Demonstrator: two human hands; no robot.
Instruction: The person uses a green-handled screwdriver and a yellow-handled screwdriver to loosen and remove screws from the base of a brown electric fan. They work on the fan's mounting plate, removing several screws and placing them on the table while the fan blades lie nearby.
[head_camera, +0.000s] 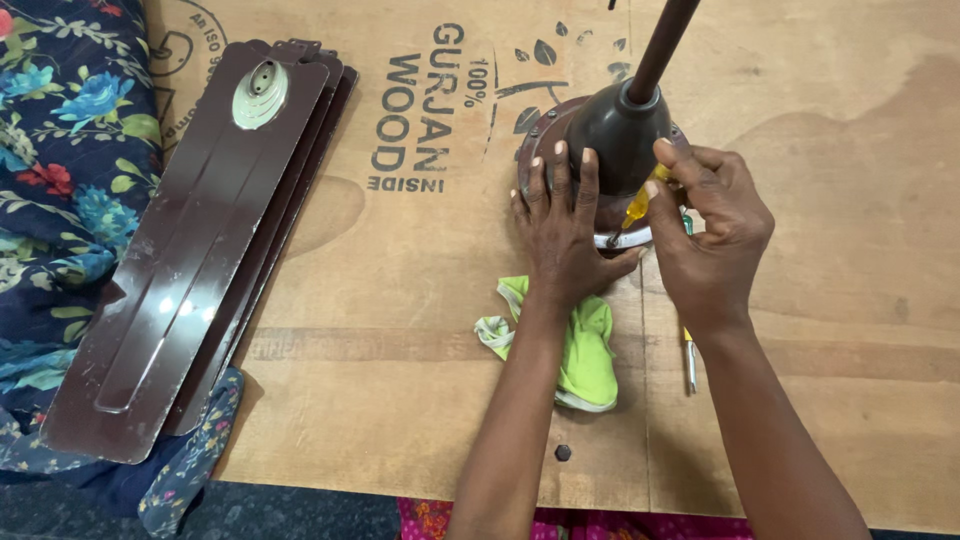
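A plywood board (420, 330) is lying beneath everything; brown fan blades (190, 260) are stacking well left of the ceiling fan motor (615, 140). The left hand (562, 230) is pressing flat, unclenched, on the motor. The right hand (710, 235) is clenching a yellow-handled screwdriver (643, 200) against it. A green cloth (585, 345) is lying just below.

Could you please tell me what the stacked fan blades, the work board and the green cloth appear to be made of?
Fan blades: probably painted sheet metal, glossy brown; light glints off their pressed ribs. Work board: plywood, bare and matt, with visible grain and stamped ink markings. Green cloth: soft fabric, likely cotton knit, since it lies crumpled with pale hems. The left hand rests just above it.
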